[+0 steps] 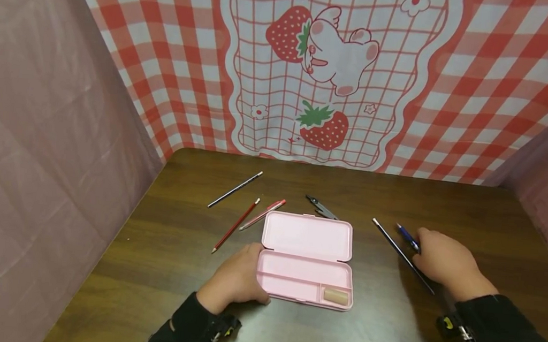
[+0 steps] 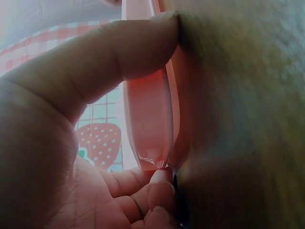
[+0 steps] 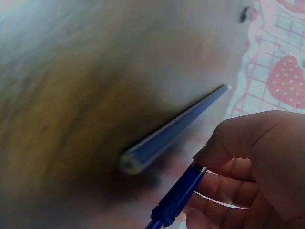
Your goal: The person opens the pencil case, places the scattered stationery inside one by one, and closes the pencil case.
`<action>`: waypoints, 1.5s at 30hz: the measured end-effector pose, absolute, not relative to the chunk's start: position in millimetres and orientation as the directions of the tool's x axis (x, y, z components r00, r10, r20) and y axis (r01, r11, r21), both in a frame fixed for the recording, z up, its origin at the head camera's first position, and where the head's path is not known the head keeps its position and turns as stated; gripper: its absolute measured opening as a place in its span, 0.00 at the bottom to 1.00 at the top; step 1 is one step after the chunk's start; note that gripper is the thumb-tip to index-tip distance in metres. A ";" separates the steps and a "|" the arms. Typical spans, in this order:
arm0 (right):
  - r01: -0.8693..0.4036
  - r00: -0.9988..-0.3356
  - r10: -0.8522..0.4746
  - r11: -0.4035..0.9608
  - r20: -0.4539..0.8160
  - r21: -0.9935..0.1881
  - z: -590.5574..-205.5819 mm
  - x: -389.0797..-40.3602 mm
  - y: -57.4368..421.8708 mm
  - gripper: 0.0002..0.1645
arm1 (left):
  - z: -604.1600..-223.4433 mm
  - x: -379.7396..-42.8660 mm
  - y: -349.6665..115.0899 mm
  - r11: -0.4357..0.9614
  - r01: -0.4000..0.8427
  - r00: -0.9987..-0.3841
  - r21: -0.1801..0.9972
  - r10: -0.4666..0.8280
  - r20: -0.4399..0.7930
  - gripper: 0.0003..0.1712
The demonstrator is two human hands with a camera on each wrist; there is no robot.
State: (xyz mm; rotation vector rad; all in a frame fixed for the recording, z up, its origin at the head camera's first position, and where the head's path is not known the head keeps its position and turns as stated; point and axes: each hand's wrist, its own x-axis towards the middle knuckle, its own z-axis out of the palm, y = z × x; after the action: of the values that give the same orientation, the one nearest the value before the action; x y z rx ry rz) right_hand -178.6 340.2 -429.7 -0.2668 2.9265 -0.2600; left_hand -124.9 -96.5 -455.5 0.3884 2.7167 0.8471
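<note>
Left hand: the left hand (image 1: 235, 280) rests on the table (image 1: 161, 248) at the left end of the pencil case (image 1: 307, 259); in the left wrist view the thumb (image 2: 119, 47) and curled fingertips (image 2: 159, 191) press against the case's pink edge, gripping it.
Right hand: the right hand (image 1: 441, 259) lies on the right side of the table, fingers curled round a blue pen (image 1: 408, 237); the right wrist view shows the pen (image 3: 176, 200) pinched between thumb and fingers.
Pencil case: pink, open, lid laid flat toward the far side, near the middle of the table's front half.
Eraser: a tan eraser (image 1: 336, 296) lies in the small right compartment of the case's tray.
Dark pencil by right hand: a long dark pencil (image 1: 402, 255) lies on the table just left of the right hand, close beside the pen.
Far left: a black pencil (image 1: 235, 189), a red pencil (image 1: 236, 225) and a pink pen (image 1: 263, 214) lie apart on the wood, left of the lid.
Compass: a dark compass (image 1: 320, 207) lies just behind the lid.
Backdrop: red checked cloth (image 1: 478, 90) with strawberries hangs behind the table.
</note>
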 end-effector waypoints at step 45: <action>-0.163 -0.984 -0.175 0.880 0.014 -0.447 -394.0 -139.5 258.2 0.19 | -456.6 -125.1 -96.9 0.796 0.180 -0.927 0.578 0.335 -0.171 0.58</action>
State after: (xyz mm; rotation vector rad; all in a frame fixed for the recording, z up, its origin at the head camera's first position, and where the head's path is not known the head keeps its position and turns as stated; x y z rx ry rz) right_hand -139.5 258.2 -394.0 -0.2711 3.0197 -0.7138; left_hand -125.1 -96.9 -456.6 0.3981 2.7201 0.8370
